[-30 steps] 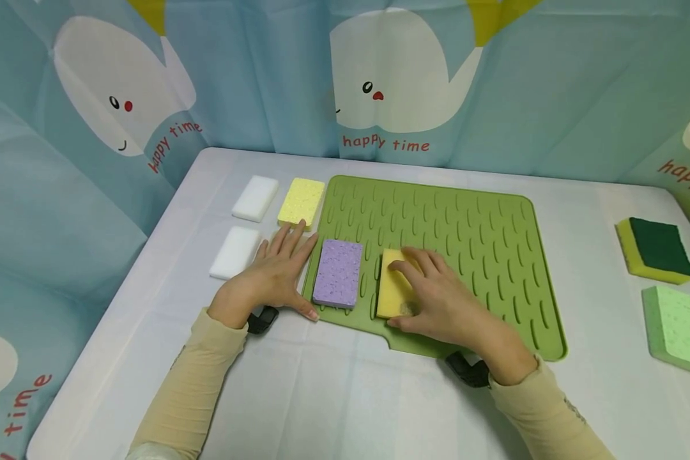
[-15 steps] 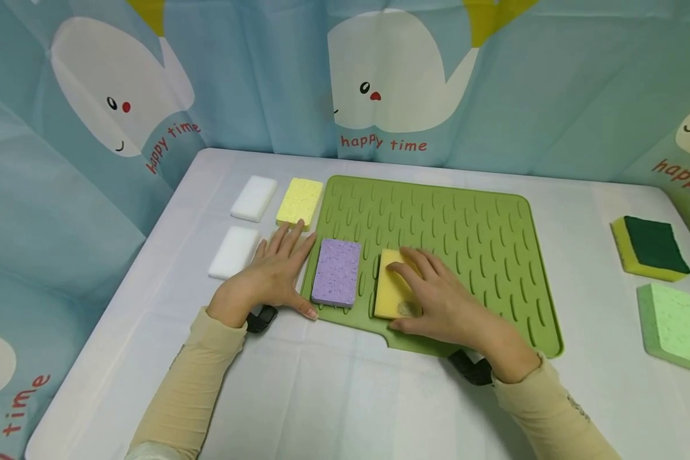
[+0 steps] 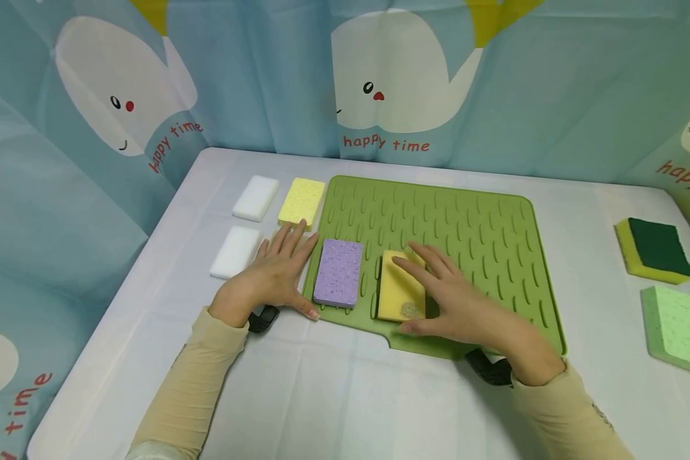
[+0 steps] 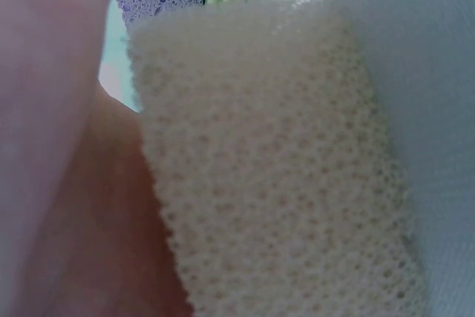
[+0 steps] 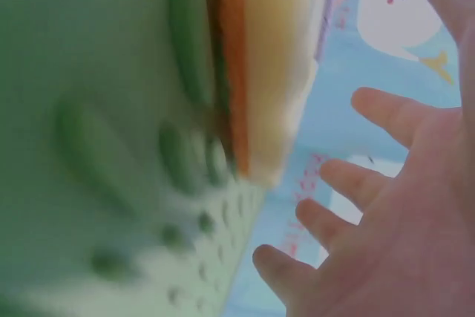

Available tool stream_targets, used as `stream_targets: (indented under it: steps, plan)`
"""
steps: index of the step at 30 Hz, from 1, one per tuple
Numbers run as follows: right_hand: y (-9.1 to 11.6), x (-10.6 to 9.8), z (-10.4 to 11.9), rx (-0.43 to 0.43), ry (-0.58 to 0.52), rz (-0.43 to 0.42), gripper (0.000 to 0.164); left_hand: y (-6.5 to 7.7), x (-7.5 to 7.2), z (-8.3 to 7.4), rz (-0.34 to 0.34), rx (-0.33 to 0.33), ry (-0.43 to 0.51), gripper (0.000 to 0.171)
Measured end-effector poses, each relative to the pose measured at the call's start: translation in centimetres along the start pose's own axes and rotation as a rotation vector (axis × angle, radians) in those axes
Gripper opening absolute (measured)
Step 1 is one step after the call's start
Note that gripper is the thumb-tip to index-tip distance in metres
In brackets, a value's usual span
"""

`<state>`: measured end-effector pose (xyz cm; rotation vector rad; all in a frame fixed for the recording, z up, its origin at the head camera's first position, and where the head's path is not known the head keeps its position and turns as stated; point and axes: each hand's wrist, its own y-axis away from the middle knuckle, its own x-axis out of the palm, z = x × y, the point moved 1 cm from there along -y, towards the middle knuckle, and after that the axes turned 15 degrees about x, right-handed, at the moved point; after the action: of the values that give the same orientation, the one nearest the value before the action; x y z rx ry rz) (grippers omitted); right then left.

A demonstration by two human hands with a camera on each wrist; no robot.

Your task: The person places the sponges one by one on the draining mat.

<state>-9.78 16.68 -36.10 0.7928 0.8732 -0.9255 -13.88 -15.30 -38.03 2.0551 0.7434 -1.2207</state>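
My left hand (image 3: 273, 275) lies with spread fingers over the left edge of the green ridged mat (image 3: 460, 217), its thumb near the mat's front corner. In the left wrist view a pale porous sponge (image 4: 274, 168) fills the space beside that hand. To its right, a purple sponge (image 3: 338, 273) lies flat on the mat. Beside that is a yellow sponge (image 3: 401, 291) with a grey round mark; the right wrist view shows its orange underside (image 5: 236, 72). My right hand (image 3: 454, 300) hovers at its right side, fingers extended and apart from it.
Two white sponges (image 3: 236, 252) and a light yellow sponge (image 3: 301, 201) lie left of the mat. At the right are a yellow sponge with a dark green scouring face (image 3: 658, 246) and a light green sponge (image 3: 680, 329). A patterned curtain (image 3: 264, 76) hangs behind the table.
My right hand has moved a little right, loosening off the yellow sponge, which stays on the mat with more of it showing. The left hand has kept its place.
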Motion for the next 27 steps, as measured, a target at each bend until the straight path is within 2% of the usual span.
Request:
stream_targets:
  steps: [10, 27]
  plan:
    - [1.9, -3.1, -2.3, 0.048, -0.037, -0.06, 0.09, 0.0, 0.0, 0.0, 0.002, -0.006, 0.005, 0.147]
    - [5.3, -5.3, -7.4, 0.149, -0.048, -0.185, 0.095, -0.1, 0.0, -0.1, 0.016, -0.011, 0.005, 0.147]
